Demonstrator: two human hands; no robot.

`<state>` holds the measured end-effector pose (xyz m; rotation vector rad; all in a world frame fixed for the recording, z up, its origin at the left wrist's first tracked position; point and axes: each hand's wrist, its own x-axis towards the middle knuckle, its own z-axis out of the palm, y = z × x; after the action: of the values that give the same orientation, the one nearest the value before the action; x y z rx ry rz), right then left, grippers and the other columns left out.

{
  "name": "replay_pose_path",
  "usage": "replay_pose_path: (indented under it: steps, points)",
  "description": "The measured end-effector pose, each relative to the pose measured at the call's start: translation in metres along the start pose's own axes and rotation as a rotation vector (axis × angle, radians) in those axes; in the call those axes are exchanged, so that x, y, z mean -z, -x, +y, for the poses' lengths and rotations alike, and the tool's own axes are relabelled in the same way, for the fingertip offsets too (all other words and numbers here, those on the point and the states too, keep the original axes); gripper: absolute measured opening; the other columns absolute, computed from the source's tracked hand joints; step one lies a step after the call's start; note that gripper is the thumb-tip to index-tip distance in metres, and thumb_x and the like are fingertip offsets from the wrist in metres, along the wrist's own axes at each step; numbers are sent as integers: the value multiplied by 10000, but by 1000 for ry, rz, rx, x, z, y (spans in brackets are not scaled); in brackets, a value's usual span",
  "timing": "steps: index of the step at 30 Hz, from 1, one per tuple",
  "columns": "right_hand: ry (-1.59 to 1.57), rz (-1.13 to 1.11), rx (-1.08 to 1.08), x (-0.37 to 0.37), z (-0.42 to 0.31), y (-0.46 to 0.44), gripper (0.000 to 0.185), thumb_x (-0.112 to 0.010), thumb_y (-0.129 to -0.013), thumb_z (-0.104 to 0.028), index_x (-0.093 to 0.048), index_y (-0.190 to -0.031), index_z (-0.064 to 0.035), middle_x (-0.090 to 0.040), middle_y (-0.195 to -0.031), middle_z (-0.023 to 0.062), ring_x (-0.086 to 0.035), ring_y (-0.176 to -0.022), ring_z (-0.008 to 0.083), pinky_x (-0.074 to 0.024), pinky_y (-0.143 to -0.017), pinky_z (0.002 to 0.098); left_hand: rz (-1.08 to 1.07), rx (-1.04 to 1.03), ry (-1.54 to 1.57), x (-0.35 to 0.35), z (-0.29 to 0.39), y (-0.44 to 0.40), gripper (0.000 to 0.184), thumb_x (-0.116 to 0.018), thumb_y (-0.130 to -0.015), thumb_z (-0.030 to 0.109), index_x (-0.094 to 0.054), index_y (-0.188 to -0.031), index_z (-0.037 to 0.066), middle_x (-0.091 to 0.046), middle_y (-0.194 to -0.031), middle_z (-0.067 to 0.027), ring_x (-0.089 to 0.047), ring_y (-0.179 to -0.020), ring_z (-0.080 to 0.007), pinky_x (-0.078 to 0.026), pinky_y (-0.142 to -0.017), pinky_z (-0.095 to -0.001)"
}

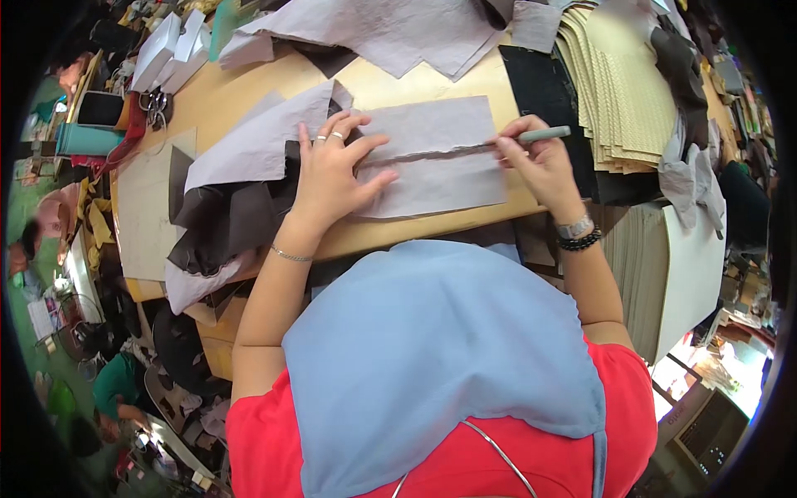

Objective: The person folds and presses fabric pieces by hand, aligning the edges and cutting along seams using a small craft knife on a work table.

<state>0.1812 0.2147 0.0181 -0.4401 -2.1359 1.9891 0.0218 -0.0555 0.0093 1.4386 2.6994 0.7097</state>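
Note:
A light grey fabric piece (pixel 436 187) lies flat on the wooden table (pixel 216 83), with a raised seam running across its middle. My left hand (pixel 336 166) rests on its left end, fingers spread, palm down. At the right end of the seam, my right hand (pixel 540 162) holds a grey-green pen (pixel 544 133) between thumb and fingers, its rear end pointing right. The tip is hidden near my fingers. Left of my left hand is a heap of grey fabric (pixel 241 153) and dark fabric (pixel 232 216).
Grey cloth (pixel 357 29) covers the table's back. Stacked yellow sheets (pixel 614 91) stand at the right beside black material (pixel 544 91). Scissors (pixel 156 106) and white boxes (pixel 170 51) are at the back left. Another person (pixel 116 386) is at the lower left.

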Motion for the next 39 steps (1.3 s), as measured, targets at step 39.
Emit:
replay_pose_path:
  steps: [39]
  points:
    - [448,-231,-75,-44,3,-18,162,-700,-924,-182,-715,-999,-40,-693,-816,71,-622,-681,117,-534,-661,272,-32,23,-104,-18,-21,10,748,-781,-666,654,-649,-1328,333,-399,-1548,-114,-246,-1489,-397,-106,-1081,-797]
